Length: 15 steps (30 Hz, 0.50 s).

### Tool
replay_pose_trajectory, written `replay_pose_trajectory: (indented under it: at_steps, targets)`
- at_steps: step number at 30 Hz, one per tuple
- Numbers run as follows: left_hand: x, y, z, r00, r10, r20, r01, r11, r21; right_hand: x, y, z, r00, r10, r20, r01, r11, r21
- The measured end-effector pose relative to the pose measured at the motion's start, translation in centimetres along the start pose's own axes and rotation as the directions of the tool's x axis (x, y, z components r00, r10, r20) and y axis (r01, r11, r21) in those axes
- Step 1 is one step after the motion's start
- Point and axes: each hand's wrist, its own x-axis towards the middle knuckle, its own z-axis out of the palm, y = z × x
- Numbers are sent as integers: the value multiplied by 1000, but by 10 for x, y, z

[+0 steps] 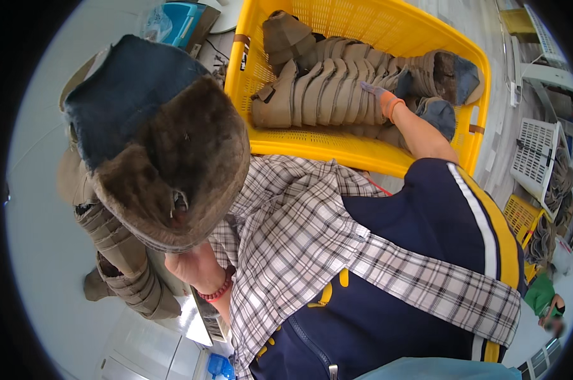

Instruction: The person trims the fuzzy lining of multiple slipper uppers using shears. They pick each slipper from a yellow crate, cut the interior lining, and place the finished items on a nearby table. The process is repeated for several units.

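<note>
My left hand [197, 266], with a red bead bracelet at the wrist, is closed on the lower rim of a fur-lined boot upper [216, 152]. This upper is blue-grey suede and brown fur inside, and its opening faces me. Behind it, a nested stack of tan boot uppers [134, 278] hangs downward at the left. My right hand [385, 101], in a glove with an orange cuff, reaches into a yellow crate [362, 151]. Its fingers lie stretched out on a row of nested tan boot uppers [327, 95]; the undersides of the fingers are hidden.
More boot uppers [448, 76] lie along the crate's far and right sides. A blue bin [184, 22] stands beyond the crate's left end. At the right are a white crate [532, 155] and another yellow crate [521, 215]. A person in green [540, 294] is at the far right.
</note>
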Motion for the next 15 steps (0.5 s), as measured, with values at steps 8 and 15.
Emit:
replay_pose_trajectory:
  at_steps: [8,15]
  targets:
    - [-16,9,-2,994,96,-57,-92,994,58,-9,-36,-16,987,158,41,-78,679,-730]
    - [-22,34,11,976,186,-113,-171,977,123,13,-95,50,892,451,-40,200,-471,-859]
